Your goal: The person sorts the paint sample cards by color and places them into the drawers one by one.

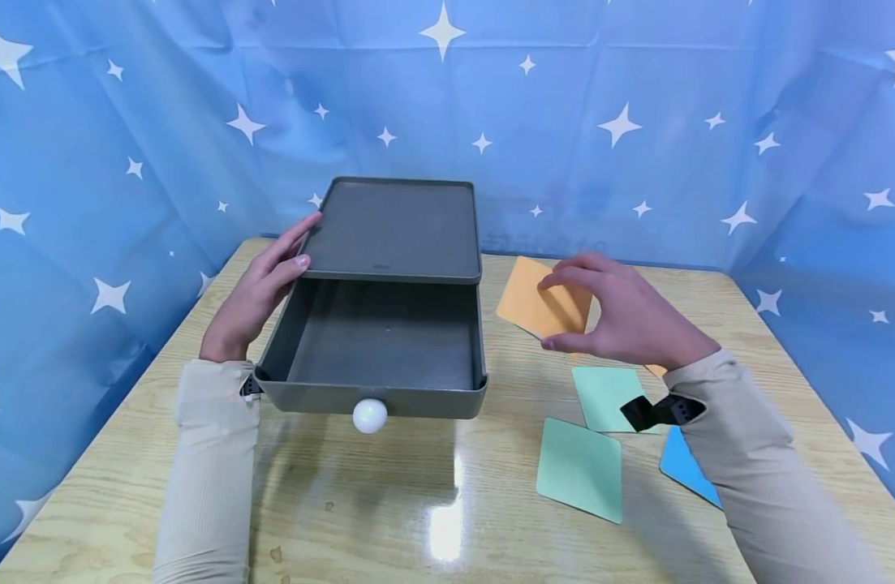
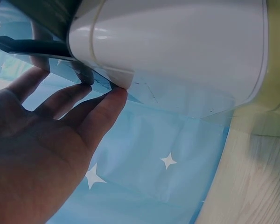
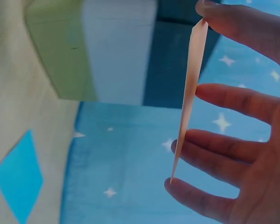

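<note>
In the head view, a dark grey drawer (image 1: 389, 345) is pulled out of the top of a small drawer unit (image 1: 399, 227), showing its bare inside and a round white knob (image 1: 370, 415). My left hand (image 1: 253, 296) rests its fingertips against the unit's upper left side; the left wrist view shows this hand (image 2: 51, 135) touching the glossy side wall (image 2: 172, 51). To the unit's right, my right hand (image 1: 622, 312) pinches an orange square card (image 1: 523, 296), raised above the table. Seen edge-on in the right wrist view, the card (image 3: 191, 84) lies between the thumb and fingertips.
Two mint green cards (image 1: 582, 470) lie on the wooden table (image 1: 359, 519) at the right front. A blue card (image 1: 684, 470) lies partly under my right forearm. Behind the table hangs a blue curtain (image 1: 564, 105) with white stars.
</note>
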A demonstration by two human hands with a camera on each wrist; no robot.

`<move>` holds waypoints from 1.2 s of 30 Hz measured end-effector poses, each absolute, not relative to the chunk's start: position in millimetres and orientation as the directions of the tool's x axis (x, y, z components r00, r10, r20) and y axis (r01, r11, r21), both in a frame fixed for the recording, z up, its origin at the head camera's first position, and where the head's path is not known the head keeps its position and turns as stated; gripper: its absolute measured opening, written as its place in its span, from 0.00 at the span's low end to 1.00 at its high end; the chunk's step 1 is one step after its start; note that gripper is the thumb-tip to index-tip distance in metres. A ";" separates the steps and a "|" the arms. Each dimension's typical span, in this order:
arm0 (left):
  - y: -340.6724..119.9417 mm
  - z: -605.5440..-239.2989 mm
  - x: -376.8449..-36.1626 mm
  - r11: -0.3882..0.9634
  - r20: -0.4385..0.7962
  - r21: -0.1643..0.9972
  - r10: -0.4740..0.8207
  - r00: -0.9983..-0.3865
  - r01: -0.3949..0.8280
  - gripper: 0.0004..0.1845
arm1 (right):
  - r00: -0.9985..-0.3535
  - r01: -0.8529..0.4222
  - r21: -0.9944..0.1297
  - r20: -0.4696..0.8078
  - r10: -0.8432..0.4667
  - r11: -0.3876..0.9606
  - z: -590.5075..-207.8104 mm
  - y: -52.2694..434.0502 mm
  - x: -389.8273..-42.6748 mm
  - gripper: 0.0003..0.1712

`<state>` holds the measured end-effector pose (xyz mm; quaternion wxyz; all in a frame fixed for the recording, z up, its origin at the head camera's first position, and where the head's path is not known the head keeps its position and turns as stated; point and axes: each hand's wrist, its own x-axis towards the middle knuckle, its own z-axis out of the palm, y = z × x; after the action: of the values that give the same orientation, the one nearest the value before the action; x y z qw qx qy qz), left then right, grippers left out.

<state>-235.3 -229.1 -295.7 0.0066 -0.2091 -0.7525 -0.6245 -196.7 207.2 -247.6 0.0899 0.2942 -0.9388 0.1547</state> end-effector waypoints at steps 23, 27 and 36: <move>-226.3 -297.0 -236.2 0.151 0.272 0.932 0.305 -0.913 0.328 0.30 | -0.568 -0.820 -0.218 0.421 -0.707 0.529 -204.8 155.1 -177.0 0.33; -228.3 -297.6 -235.3 0.151 0.272 0.932 0.312 -0.910 0.330 0.30 | -0.526 -0.850 -0.207 0.407 -0.747 0.485 -207.4 142.4 -174.1 0.33; -229.3 -295.8 -233.4 0.154 0.264 0.935 0.305 -0.915 0.321 0.29 | -0.496 -0.868 -0.220 0.337 -0.800 0.446 -210.3 119.9 -166.6 0.33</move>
<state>-233.4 -229.3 -295.8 0.0063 -0.2059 -0.7595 -0.6171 -166.6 119.9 -210.3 0.0923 0.4933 -0.8452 0.1840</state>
